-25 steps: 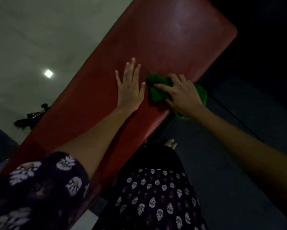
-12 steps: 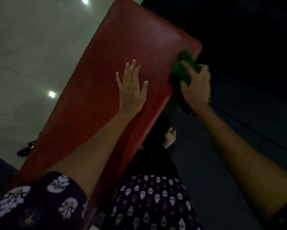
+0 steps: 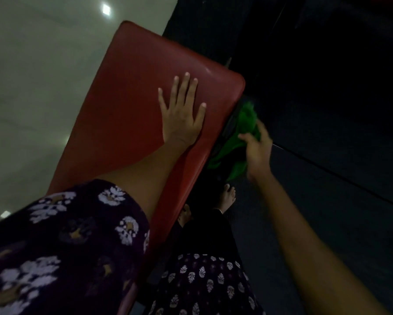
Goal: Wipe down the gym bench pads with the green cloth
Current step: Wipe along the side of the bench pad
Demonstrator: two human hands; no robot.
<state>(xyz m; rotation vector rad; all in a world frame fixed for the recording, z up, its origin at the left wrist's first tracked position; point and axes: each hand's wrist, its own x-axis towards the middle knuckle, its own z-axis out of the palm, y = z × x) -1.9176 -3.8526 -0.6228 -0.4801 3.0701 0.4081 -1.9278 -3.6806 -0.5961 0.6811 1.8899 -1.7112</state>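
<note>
A long red bench pad (image 3: pixel 127 94) runs from the lower left up to a rounded far end. My left hand (image 3: pixel 181 114) lies flat on top of it near the right edge, fingers straight and spread. The green cloth (image 3: pixel 241 133) hangs bunched beside the pad's right side edge, below the top surface. My right hand (image 3: pixel 256 148) grips the cloth from the right, somewhat blurred. Part of the cloth is hidden behind that hand.
Pale glossy floor with light reflections (image 3: pixel 31 76) lies left of the bench. Dark flooring (image 3: pixel 338 178) fills the right side. My bare feet (image 3: pixel 228 197) stand close under the pad's right edge. The scene is dim.
My right hand has carried the cloth off the pad's far right corner and down along its right side edge. My left hand has stayed flat on the pad.
</note>
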